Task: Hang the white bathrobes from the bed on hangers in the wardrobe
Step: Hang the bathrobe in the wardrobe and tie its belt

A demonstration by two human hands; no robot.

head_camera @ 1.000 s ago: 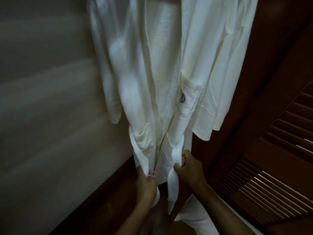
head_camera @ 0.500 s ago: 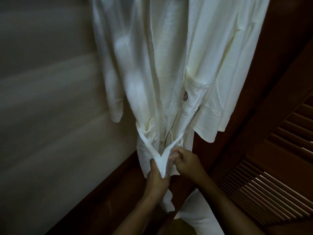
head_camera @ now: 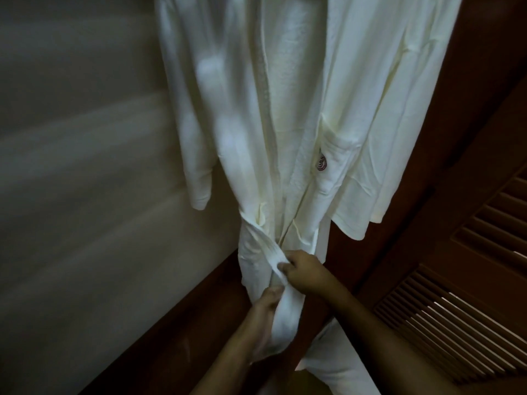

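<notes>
A white bathrobe (head_camera: 288,115) hangs inside the wardrobe, its top cut off by the frame's upper edge, so the hanger is out of sight. A small round dark-red emblem (head_camera: 322,165) sits on its chest pocket. The robe's white belt (head_camera: 266,252) crosses in front at waist height. My left hand (head_camera: 263,315) grips one belt end that hangs down below it. My right hand (head_camera: 303,270) pinches the other belt end where the two cross.
A pale wardrobe wall (head_camera: 85,195) fills the left. Dark wood trim (head_camera: 185,323) runs along its lower edge. A louvred wooden door (head_camera: 470,280) stands at the right. More white cloth (head_camera: 336,363) lies low between my forearms.
My hands came together from holding the belt ends apart and crossed them in front of the robe. The left hand has since slid lower along its end.
</notes>
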